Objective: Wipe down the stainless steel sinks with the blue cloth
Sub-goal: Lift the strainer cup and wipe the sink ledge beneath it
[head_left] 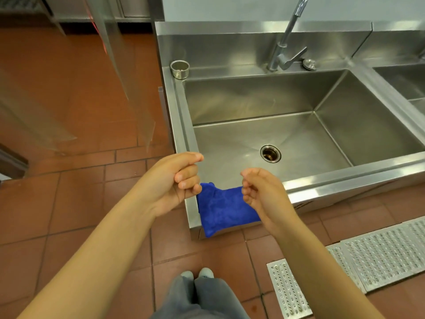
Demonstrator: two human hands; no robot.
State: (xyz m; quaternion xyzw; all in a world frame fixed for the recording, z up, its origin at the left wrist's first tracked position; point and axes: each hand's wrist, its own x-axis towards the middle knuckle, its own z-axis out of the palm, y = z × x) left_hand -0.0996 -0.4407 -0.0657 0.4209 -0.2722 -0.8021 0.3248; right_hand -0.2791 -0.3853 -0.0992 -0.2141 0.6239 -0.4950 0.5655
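Note:
The blue cloth [224,209] hangs over the front rim of the left stainless steel sink [253,134], near its front left corner. My left hand [174,184] hovers at the cloth's upper left corner, curled into a fist with the thumb on the index finger. My right hand [262,195] is at the cloth's upper right corner with its fingers curled too. I see nothing held between the fingers of either hand. Whether the lowest fingers touch the cloth is unclear. A second sink basin [411,81] shows at the right edge.
A tall faucet [284,47] stands behind the basin, with a steel cup [179,69] on the back left ledge and a drain [270,153] in the bottom. Red floor tiles surround the unit. A metal floor grate [368,261] lies at the right, clear strip curtains [128,65] hang left.

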